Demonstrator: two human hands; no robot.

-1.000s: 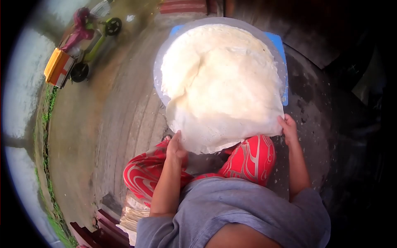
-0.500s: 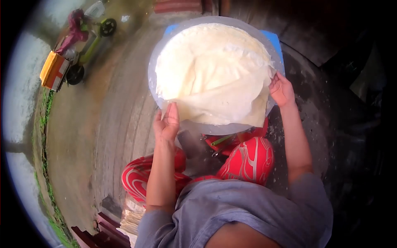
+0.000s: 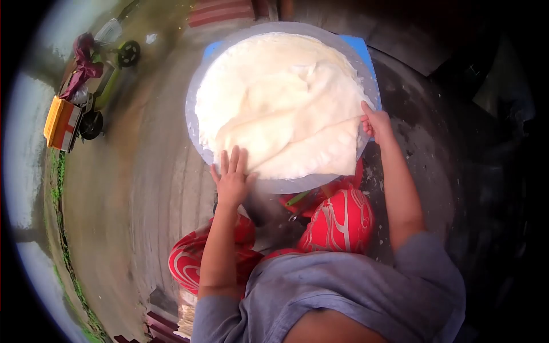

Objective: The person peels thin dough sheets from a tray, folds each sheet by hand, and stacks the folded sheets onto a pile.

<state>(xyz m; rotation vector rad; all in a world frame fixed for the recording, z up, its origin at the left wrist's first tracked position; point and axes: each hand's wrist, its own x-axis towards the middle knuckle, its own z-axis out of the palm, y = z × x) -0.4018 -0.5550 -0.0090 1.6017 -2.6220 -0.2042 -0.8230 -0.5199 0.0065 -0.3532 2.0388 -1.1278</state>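
Observation:
A stack of thin, pale, dough-like sheets [image 3: 274, 86] lies on a round, greyish tray [image 3: 286, 186]. The top sheet [image 3: 320, 151] is wrinkled, with a diagonal fold running across its near part. My left hand [image 3: 231, 183] rests at the near left edge, fingers spread and touching the sheet there. At the right rim, my right hand [image 3: 377, 124] has its fingers closed on the edge of the top sheet, with the index finger pointing along the rim. How much of the sheet the right fingers hold is hard to see.
Beneath the tray is a blue support [image 3: 361, 50]. My knees in red patterned trousers [image 3: 343, 220] are just below it, near a green-handled item [image 3: 297, 199]. A green scooter [image 3: 106, 88] with an orange-and-white box [image 3: 62, 123] stands at the left. Stacked pale material [image 3: 186, 314] sits low beside me.
The lifted near-left part of the top sheet now lies down on the stack. My left hand has turned from palm-up to flat with fingers spread. My right hand stays at the right edge.

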